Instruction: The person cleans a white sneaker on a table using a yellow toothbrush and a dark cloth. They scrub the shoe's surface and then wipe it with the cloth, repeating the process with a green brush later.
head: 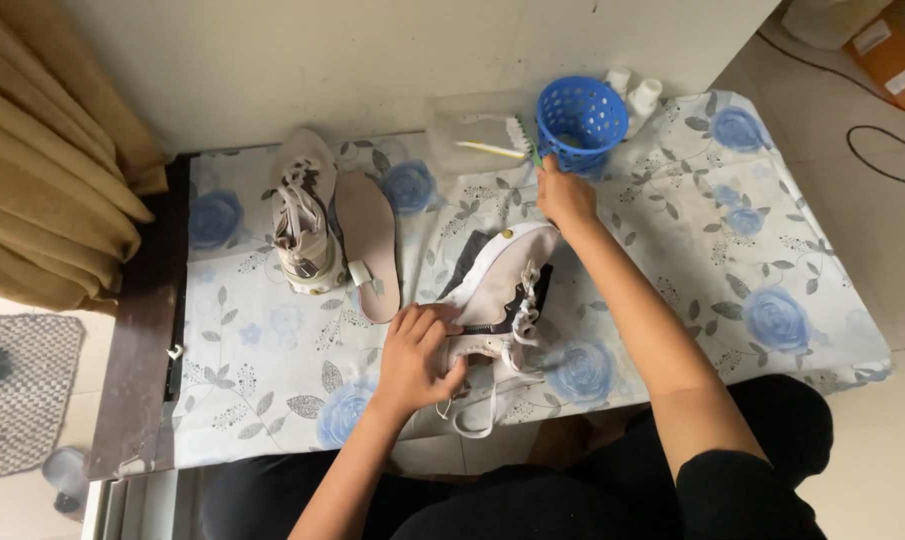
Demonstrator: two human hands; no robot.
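My left hand [417, 357] grips the heel end of a beige high-top shoe [502, 285] that lies on the flowered cloth [272, 350], its laces hanging loose toward me. My right hand [564, 195] reaches past the shoe's toe and closes on the handle of a brush [521, 133] beside a blue perforated basket [580, 121]. The brush's bristle head points away from me, next to a clear plastic tray.
A second beige shoe [302, 215] lies at the left with an insole [369, 240] beside it. Two small white bottles [640, 93] stand behind the basket. A curtain [42, 150] hangs at the left. A black cable [877, 150] runs on the floor at the right.
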